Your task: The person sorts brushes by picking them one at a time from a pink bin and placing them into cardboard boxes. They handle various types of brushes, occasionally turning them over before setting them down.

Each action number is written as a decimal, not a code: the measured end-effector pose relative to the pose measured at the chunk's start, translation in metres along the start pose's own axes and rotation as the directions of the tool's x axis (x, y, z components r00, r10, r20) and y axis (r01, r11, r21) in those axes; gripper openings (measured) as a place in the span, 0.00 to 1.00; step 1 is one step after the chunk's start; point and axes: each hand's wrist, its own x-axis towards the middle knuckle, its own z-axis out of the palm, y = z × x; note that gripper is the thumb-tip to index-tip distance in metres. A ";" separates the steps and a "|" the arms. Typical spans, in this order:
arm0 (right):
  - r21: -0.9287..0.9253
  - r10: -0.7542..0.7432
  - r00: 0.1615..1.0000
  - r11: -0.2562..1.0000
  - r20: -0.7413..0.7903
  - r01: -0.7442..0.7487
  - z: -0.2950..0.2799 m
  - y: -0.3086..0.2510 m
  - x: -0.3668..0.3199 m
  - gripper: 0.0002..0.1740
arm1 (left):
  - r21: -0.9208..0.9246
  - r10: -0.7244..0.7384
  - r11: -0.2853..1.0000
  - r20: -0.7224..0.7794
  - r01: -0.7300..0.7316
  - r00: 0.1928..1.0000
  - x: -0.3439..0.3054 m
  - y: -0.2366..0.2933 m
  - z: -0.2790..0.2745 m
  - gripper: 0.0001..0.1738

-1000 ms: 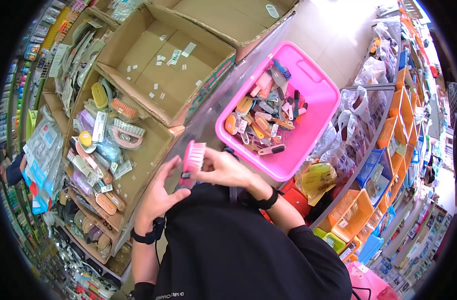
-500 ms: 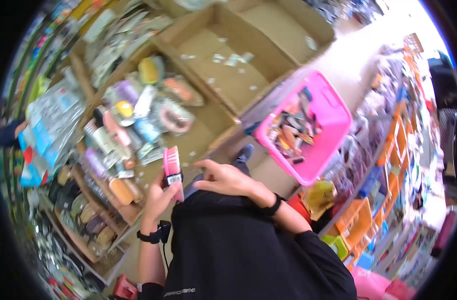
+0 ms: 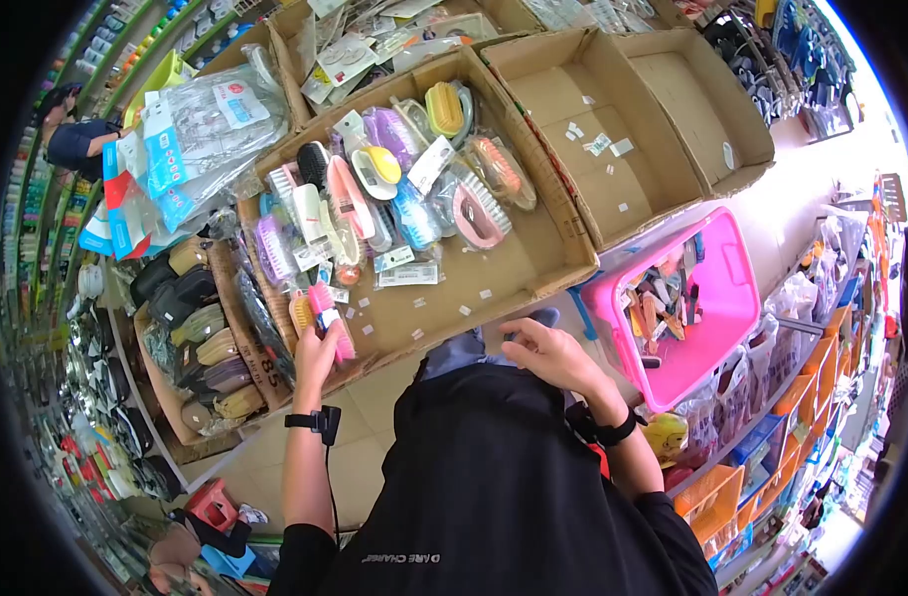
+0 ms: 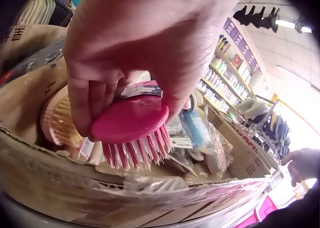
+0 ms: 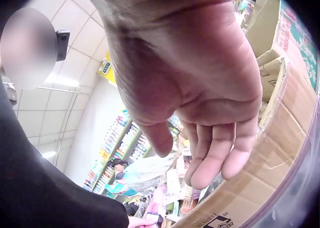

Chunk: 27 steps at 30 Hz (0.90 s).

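Pink, glossy plastic is shown in the head view: a brush (image 3: 330,316) with pink-and-white bristles is gripped by the left hand (image 3: 318,348) over the near edge of a brown cardboard box (image 3: 424,310). Plastic-wrapped brushes (image 3: 411,214) are piled in the box beyond that hand. A bright pink plastic tub (image 3: 720,303) is placed to the right of the right hand (image 3: 553,356), apart from it. In the left wrist view, the brush is pinched between thumb and fingers, bristles downward. In the right wrist view, the right hand's fingers are loosely bent.
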 end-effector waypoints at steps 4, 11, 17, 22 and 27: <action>-0.027 -0.003 1.000 1.000 -0.029 0.002 -0.002 0.004 -0.006 0.20 | 0.110 0.021 0.994 -0.085 -0.011 0.996 0.004 0.026 0.008 0.28; 0.055 0.013 0.997 0.998 -0.075 -0.009 -0.021 0.028 -0.024 0.20 | -0.342 0.043 0.931 -0.235 -0.124 0.971 0.030 0.015 0.009 0.21; 0.068 -0.017 0.995 0.997 -0.098 0.024 -0.055 0.056 -0.045 0.22 | 0.081 0.119 0.992 -0.304 -0.099 0.945 0.079 0.047 -0.001 0.26; 0.069 -0.006 0.981 0.997 -0.193 0.020 -0.095 0.092 -0.081 0.23 | 0.114 0.291 0.957 -0.403 -0.267 0.868 0.098 0.077 0.007 0.35; 0.185 0.062 0.968 0.983 -0.241 -0.017 -0.122 0.150 -0.103 0.23 | 0.143 0.483 0.865 -0.496 -0.481 0.721 0.083 0.116 0.050 0.31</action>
